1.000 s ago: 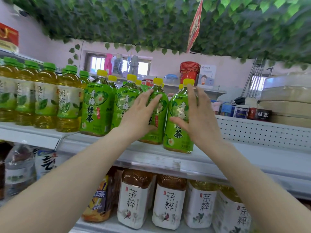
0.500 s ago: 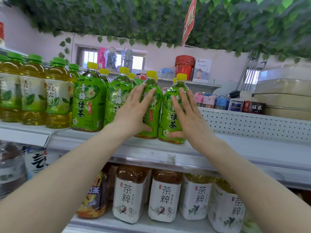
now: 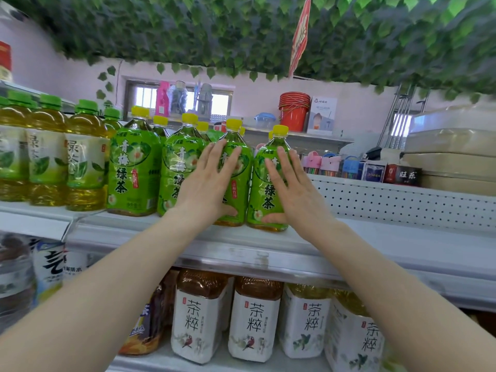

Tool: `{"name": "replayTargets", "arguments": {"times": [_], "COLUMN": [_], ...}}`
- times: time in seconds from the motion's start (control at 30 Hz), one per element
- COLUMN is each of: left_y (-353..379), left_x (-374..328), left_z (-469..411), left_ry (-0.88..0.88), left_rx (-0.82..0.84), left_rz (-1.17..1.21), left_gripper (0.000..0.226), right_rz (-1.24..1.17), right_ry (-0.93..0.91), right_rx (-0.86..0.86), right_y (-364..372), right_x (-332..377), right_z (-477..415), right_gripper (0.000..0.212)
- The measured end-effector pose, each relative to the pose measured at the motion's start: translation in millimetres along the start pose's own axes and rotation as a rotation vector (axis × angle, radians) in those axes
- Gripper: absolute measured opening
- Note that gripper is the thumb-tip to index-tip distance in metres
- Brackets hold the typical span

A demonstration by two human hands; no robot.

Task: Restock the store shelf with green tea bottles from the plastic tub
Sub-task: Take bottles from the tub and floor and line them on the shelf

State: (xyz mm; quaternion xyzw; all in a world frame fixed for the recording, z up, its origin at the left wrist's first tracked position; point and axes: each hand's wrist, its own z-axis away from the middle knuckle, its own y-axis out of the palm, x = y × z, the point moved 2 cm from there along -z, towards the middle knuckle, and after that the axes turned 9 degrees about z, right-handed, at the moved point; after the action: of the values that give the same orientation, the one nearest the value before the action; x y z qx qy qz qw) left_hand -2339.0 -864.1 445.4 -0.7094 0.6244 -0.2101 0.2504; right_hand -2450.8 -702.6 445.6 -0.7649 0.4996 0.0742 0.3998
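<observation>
Your left hand point(image 3: 212, 183) lies flat on the front of one green tea bottle point(image 3: 241, 191). Its fingers are straight and a little spread, and the thumb touches the bottle near the bottom, so the hand is open and presses rather than grips. Your right hand point(image 3: 292, 189) is open in the same way on the neighbour bottle point(image 3: 264, 196), just to the right. Its fingers point up over the label and the thumb is low at the base. These two bottles stand upright and touch each other near the front edge of the upper shelf point(image 3: 375, 242). They are at the right end of a row of yellow-capped green bottles point(image 3: 134, 167), and more yellow caps show behind them. To the left of this row stand bottles with green caps point(image 3: 48, 157) and yellow tea inside. To the right of your hands the shelf surface is bare in front of a white panel with holes point(image 3: 402, 202). On the shelf below stand bottles with white labels point(image 3: 255, 318).
</observation>
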Motion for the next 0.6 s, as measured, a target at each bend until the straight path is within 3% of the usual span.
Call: {"name": "replayTargets", "arguments": {"times": [0.17, 0.37, 0.6], "left_y": [0, -12, -29], "left_x": [-3, -15, -51], "left_z": [7, 32, 81], "left_ry": [-0.004, 0.050, 0.172], "left_rx": [-0.006, -0.112, -0.137], "left_rz": [-0.016, 0.111, 0.239], "left_gripper": [0.124, 0.081, 0.055], "right_rz": [0.013, -0.085, 0.004], "right_ry": [0.001, 0.022, 0.064], "right_rx": [0.011, -0.019, 0.004], "right_y": [-13, -43, -79], "right_x": [-1, -3, 0], "right_z": [7, 32, 102], "right_gripper": [0.110, 0.086, 0.072]}}
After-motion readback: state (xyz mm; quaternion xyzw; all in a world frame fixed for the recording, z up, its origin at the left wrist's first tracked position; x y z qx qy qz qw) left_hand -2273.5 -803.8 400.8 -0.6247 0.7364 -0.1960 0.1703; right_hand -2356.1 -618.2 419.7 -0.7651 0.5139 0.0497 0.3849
